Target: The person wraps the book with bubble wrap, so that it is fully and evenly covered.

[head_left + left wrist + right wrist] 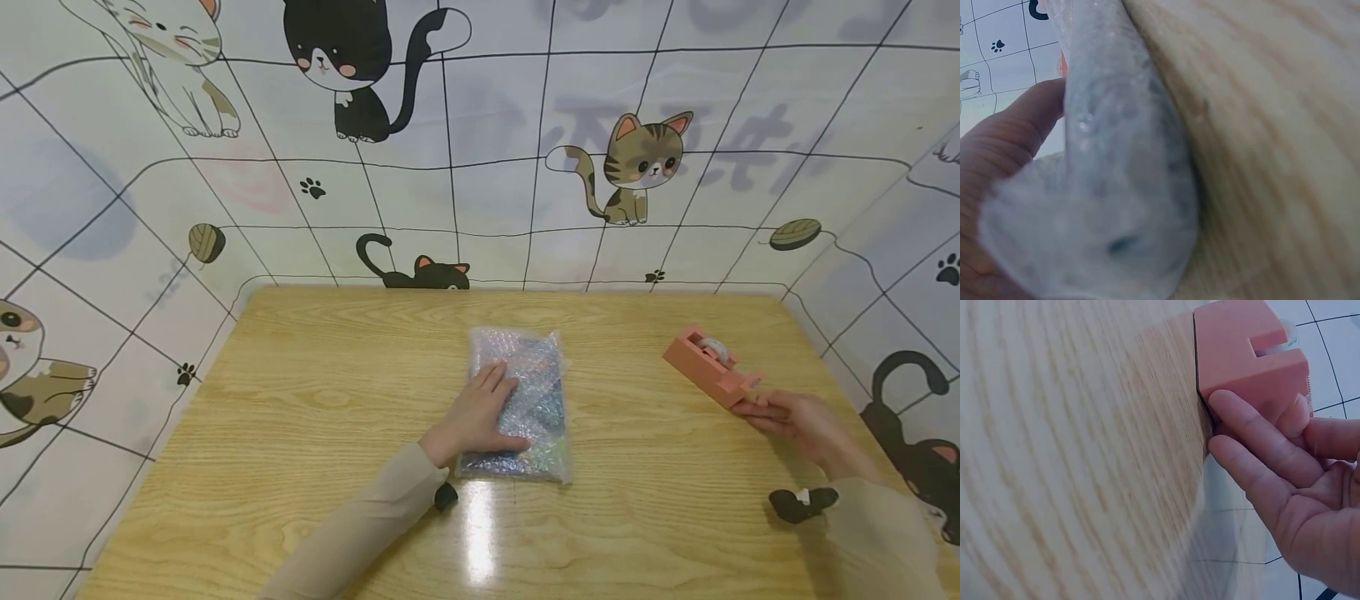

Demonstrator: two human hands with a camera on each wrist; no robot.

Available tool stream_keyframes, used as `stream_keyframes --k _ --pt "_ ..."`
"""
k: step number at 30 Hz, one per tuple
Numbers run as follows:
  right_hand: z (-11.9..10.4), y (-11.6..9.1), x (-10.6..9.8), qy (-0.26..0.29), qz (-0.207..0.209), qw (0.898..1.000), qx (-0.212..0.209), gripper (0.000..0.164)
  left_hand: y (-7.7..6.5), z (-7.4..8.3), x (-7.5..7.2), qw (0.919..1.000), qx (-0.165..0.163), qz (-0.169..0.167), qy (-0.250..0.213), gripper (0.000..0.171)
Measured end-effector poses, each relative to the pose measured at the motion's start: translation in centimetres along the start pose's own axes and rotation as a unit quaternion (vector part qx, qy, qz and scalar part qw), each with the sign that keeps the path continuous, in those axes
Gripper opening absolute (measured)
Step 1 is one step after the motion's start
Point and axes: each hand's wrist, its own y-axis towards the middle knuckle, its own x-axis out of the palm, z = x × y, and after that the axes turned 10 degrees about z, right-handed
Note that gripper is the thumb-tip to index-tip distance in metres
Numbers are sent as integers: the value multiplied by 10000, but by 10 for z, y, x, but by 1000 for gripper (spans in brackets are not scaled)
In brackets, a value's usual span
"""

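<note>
A flat package in bubble wrap [536, 392] lies on the table, with bluish and pinkish colours showing through. Across its left side rests my left hand [480, 412], fingers spread over the wrap. In the left wrist view, the wrapped package [1129, 137] fills the middle, with part of the hand [1004, 156] behind it. At the right, a salmon-pink tape dispenser [697, 367] carries a roll of clear tape [714, 348]. My right hand [798, 421] touches its near end; in the right wrist view, extended fingers [1260, 444] meet the dispenser [1241, 350] low down by its base.
The wood-grain table [337, 375] has its back edge against a white cloth [495, 200] printed with cats and grid lines. The same cloth rises on both sides. The dispenser stands near the table's right edge.
</note>
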Motion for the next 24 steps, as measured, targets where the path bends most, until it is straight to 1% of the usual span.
stream_keyframes --k 3,9,13,18,21,24 --pt "-3 3 2 -218 209 9993 237 37 0 -1 0 10000 -9 4 22 92" --pt "-7 8 4 -320 294 9974 573 37 0 -1 0 10000 -17 6 35 93" --pt "-7 8 4 -270 221 9981 498 37 0 -1 -2 10000 -49 -15 12 93" --pt "0 7 1 -173 -136 9996 170 36 0 -1 -2 9999 -94 -63 -4 93" --pt "-1 7 4 -432 -86 9989 181 35 0 -1 -3 9999 -104 -78 30 93" --pt "-5 8 10 -1137 184 9927 364 33 0 0 -3 9999 -56 -73 41 93"
